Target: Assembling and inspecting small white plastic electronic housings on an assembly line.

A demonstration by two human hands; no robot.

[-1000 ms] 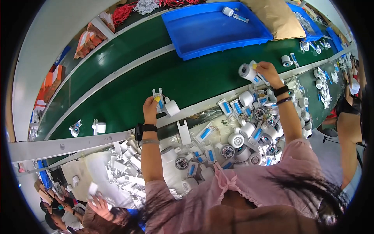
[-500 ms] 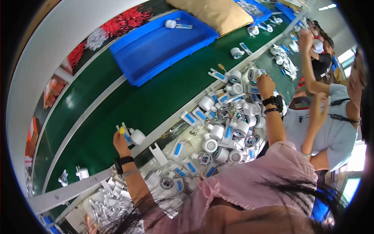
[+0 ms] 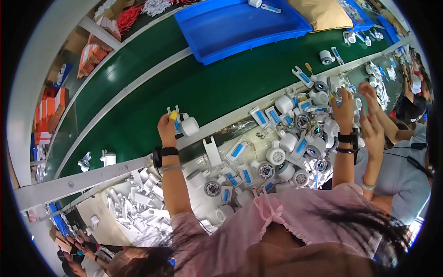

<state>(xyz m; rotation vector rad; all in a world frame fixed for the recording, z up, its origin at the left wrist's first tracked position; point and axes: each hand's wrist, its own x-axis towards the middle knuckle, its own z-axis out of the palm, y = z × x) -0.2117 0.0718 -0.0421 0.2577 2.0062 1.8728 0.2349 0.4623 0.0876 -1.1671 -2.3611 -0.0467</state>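
Now left hand (image 3: 167, 125) fingers grip a round white plastic part (image 3: 188, 125); right hand (image 3: 344, 108) unclear.

Left hand (image 3: 167, 125) at nine o'clock grips a white fan unit (image 3: 185, 123) over the green conveyor belt (image 3: 138, 92). Right hand (image 3: 344, 108) at three o'clock reaches into the pile of white parts (image 3: 286, 152). Blue tray (image 3: 240, 25) at twelve o'clock.

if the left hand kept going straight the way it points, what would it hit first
The left hand points up across the green belt. Past the white part it holds, the belt looks bare as far as the rail along its middle, probably the first thing met, though depth is unclear.
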